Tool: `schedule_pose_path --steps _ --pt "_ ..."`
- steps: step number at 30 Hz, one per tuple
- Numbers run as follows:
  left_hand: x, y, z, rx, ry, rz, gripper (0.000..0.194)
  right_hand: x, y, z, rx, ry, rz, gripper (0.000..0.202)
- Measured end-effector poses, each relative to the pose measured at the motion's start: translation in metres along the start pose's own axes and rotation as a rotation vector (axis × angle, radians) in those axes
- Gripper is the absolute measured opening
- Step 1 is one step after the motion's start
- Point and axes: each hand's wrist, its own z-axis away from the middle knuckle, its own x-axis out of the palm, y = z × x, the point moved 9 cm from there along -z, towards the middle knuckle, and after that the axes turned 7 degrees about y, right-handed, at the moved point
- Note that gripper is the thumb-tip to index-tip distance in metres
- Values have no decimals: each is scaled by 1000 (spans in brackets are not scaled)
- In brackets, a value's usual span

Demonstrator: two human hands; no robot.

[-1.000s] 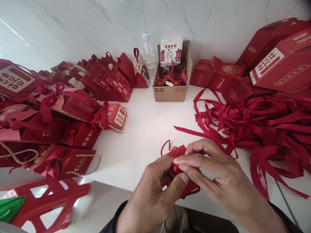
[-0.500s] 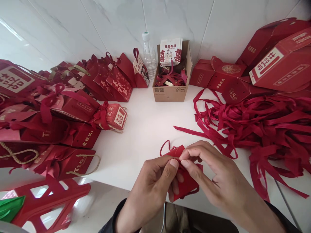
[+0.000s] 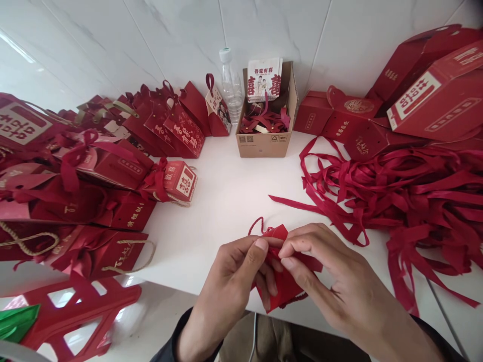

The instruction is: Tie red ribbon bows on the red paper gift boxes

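Note:
At the table's front edge sits a small red gift box (image 3: 287, 287) with a twisted red cord handle (image 3: 255, 222). A red ribbon (image 3: 314, 262) crosses the top of it, partly hidden by my fingers. My left hand (image 3: 239, 274) is closed in a pinch over the box, thumb against forefinger on the ribbon, its other fingers resting on the box's side. Thumb and forefinger of my right hand (image 3: 330, 274) also pinch the ribbon, just right of the left fingertips. How the ribbon is looped between them is hidden.
A heap of loose red ribbons (image 3: 362, 196) lies on the right, with red boxes (image 3: 437, 95) behind it. A cardboard box (image 3: 263, 146) and a clear bottle (image 3: 231, 88) stand at the back. Ribboned gift boxes (image 3: 105, 166) crowd the left, above a red stool (image 3: 75, 317).
My fingertips have drawn slightly apart, the left hand shifting left. More ribbon shows at the right of the box, and the box has turned a little.

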Motion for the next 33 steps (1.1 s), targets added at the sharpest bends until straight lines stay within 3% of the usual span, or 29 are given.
schedule_pose_path --steps 6,10,14,19,25,31,33 --pt "-3 2 0 24 29 -17 38 -1 6 -1 71 44 34 8" --pt "-5 0 0 15 59 -42 47 -2 15 2 137 56 85 20" --pt "-4 2 1 27 61 -20 42 -7 8 -1 16 78 139 17" --pt "-2 2 3 12 19 42 42 -25 -3 -8 -76 237 239 14" --pt "3 1 3 -20 6 36 46 -34 -2 -9 56 263 147 8" --pt "5 -3 2 -56 59 24 39 -29 0 -2 206 225 -95 10" --pt "2 -3 1 -47 88 1 38 -31 -2 2 198 268 -148 21"
